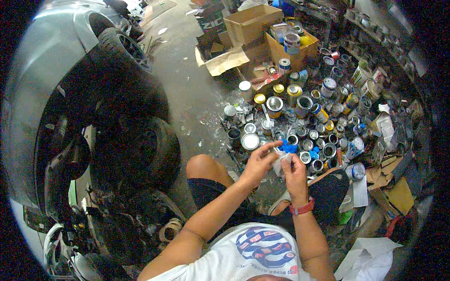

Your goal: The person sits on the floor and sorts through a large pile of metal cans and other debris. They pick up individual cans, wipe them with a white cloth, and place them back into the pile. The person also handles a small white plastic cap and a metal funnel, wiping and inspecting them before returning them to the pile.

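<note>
Between my hands is a small crumpled piece of whitish, see-through plastic (280,164), possibly a little bag. My right hand (296,177), with a red watch band (302,206) on its wrist, pinches the plastic from the right. From the left, my left hand (257,167) has its lower fingers on the same plastic, while its index finger stretches out above it. A crumpled blue thing (288,147) shows just beyond my fingertips; whether it touches the plastic I cannot tell. Close past my hands stand open paint cans, among them a white-topped can (250,141).
Many paint cans and jars crowd the floor ahead and right. Cardboard boxes (253,23) stand behind them. At the left is a grey car body (42,61) with a loose wheel (157,150). Cardboard scraps (398,194) and white paper (368,257) lie at the right.
</note>
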`<state>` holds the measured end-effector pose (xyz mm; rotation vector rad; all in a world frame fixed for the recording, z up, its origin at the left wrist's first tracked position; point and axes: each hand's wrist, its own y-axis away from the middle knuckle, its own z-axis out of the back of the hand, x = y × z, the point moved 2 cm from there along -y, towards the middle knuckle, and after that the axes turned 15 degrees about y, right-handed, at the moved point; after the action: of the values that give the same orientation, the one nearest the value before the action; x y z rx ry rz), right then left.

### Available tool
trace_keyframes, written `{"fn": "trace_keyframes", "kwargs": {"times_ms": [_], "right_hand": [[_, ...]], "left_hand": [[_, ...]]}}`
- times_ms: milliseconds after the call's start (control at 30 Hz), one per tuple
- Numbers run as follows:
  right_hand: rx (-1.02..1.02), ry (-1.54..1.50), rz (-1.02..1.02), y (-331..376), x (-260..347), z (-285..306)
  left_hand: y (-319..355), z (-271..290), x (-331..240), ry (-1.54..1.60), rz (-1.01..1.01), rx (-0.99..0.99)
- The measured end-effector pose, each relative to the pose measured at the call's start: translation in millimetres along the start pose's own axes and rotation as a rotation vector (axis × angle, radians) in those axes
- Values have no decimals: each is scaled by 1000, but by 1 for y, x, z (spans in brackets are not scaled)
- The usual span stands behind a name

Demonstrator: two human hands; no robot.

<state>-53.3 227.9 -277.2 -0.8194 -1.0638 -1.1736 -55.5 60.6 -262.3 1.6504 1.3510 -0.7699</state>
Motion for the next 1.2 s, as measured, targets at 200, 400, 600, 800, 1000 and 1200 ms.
{"fn": "trace_keyframes", "kwargs": {"times_ms": [200, 400, 600, 800, 1000, 1200], "right_hand": [[-47, 11, -67, 0, 5, -2], [-145, 14, -64, 5, -12, -21], [-21, 25, -62, 1, -21, -15], [-61, -224, -131, 0, -28, -18], [-66, -201, -82, 0, -25, -18], [-33, -486, -188, -3, -21, -14]], "left_hand": [[10, -14, -5, 241, 26, -180], [8, -1, -12, -90, 15, 154], [13, -10, -15, 279, 208, -175], [6, 6, -3, -550, -309, 281], [11, 3, -5, -452, -112, 174], [21, -7, -12, -723, -419, 196]]}}
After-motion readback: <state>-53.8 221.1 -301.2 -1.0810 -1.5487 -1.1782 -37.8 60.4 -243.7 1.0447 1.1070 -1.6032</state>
